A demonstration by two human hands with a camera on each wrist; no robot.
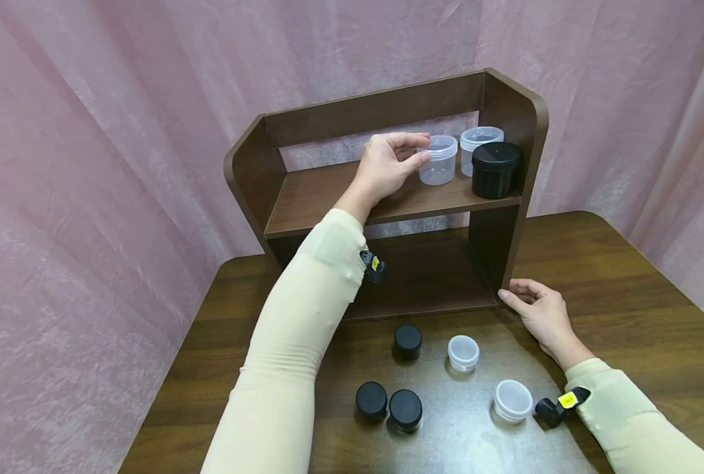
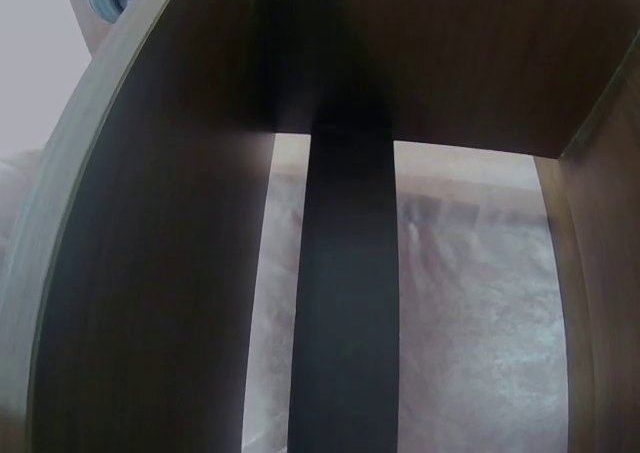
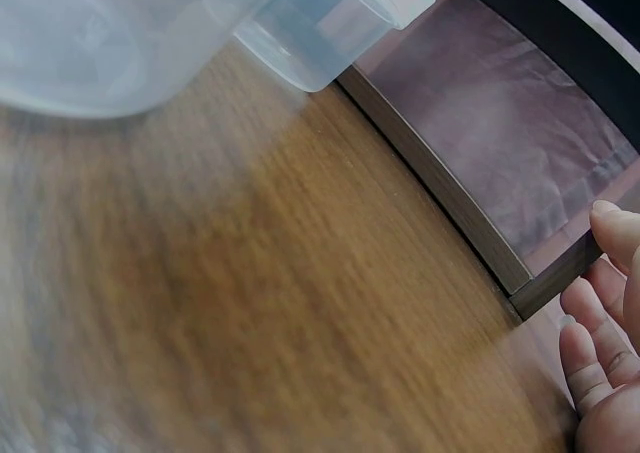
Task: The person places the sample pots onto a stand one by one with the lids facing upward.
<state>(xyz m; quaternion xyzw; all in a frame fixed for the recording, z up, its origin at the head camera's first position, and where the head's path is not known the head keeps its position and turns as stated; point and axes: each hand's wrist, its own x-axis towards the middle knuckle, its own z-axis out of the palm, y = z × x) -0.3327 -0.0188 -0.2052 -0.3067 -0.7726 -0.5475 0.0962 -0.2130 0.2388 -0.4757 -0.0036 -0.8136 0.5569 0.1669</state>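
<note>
My left hand [image 1: 387, 164]: up at the shelf [image 1: 328, 197], fingers curled round the side of a clear jar [image 1: 437, 160], thumb + fingertips on it near its lid.
Clear jar: stands upright on the upper board of the shelf, toward the right end.
2nd clear jar [image 1: 476, 146]: just behind and right of the 1st, near the back of the shelf.
Big black jar [image 1: 495, 170]: upright at the right end of the upper board, by the front edge, next to the side wall.
My right hand [image 1: 538, 313]: down on the counter [image 1: 624, 276], fingers loose, tips touching the bottom front corner of the shelf's right wall. Holds nothing.
Rt wrist view: my fingers [image 3: 605, 303] at that corner of the shelf [image 3: 545, 283]; 2 clear jars blurry up top [image 3: 320, 23].
Lt wrist view: only dark shelf boards [image 2: 345, 303] + pink cloth behind.
Shelf: dark wood, stands at the back middle of the counter.
Small black jars: one [image 1: 408, 341] in front of the shelf, two more [image 1: 371, 400] [image 1: 406, 409] side by side, nearly touching, nearer the front edge.
Small clear jars: one [image 1: 463, 353] right of the lone black one, another [image 1: 512, 400] closer to my right wrist.
Behind it all: pink curtain [image 1: 91, 164].
</note>
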